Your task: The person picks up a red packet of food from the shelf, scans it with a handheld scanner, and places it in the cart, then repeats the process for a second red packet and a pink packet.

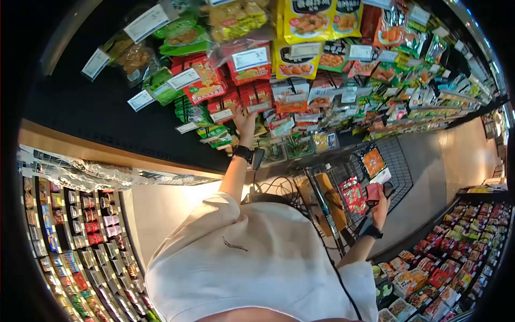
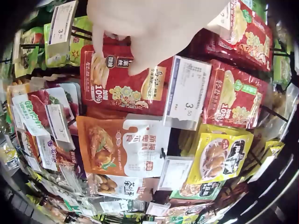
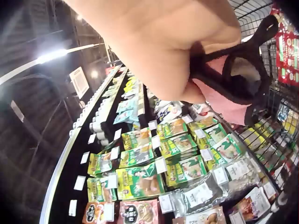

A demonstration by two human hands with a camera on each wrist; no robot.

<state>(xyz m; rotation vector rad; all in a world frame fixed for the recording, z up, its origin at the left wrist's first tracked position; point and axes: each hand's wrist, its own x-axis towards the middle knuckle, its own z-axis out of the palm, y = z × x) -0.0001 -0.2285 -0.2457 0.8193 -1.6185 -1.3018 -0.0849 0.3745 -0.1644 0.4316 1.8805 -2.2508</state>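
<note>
In the head view, my left hand (image 1: 245, 127) reaches up to red packets (image 1: 255, 95) hanging on hooks. The left wrist view shows that hand (image 2: 156, 28) with extended fingers spread over the front of a red packet (image 2: 126, 91); whether they press on it, I cannot tell. A price tag (image 2: 187, 92) hangs just beside this packet. My right hand (image 1: 381, 208) is over the cart, gripping a pink and black cloth-like item (image 1: 373, 193). Close up in the right wrist view, the item (image 3: 229, 105) has a black loop and hangs from the right hand (image 3: 163, 46), whose fingertips are mostly hidden.
The wire cart (image 1: 399, 166) stands below the display, holding a red packet (image 1: 353, 194) and an orange-topped package (image 1: 373, 162). Orange (image 2: 100, 144) and yellow (image 2: 218, 156) packets hang near the left hand. Stocked shelves (image 1: 88, 231) line the other side of the aisle.
</note>
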